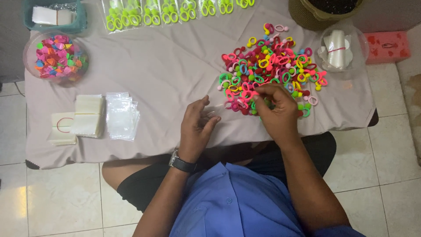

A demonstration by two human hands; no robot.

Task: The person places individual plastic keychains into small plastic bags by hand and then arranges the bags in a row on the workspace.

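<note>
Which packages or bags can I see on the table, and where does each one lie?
Filled packets: far edge, a row of clear flat bags holding neon-green rings.
Empty bags: left of the left hand, a clear stack.
White stacks: beside them, flat, rectangular.
Clear bag: thin, at the left hand's fingertips.

Soft, even light is falling from above, keeping the cloth-covered table (175,66) bright and shadows faint. A pale glare is showing on the floor tile (19,195) at near left. The picture is staying fairly sharp, with lines bending slightly toward the edges.
</note>
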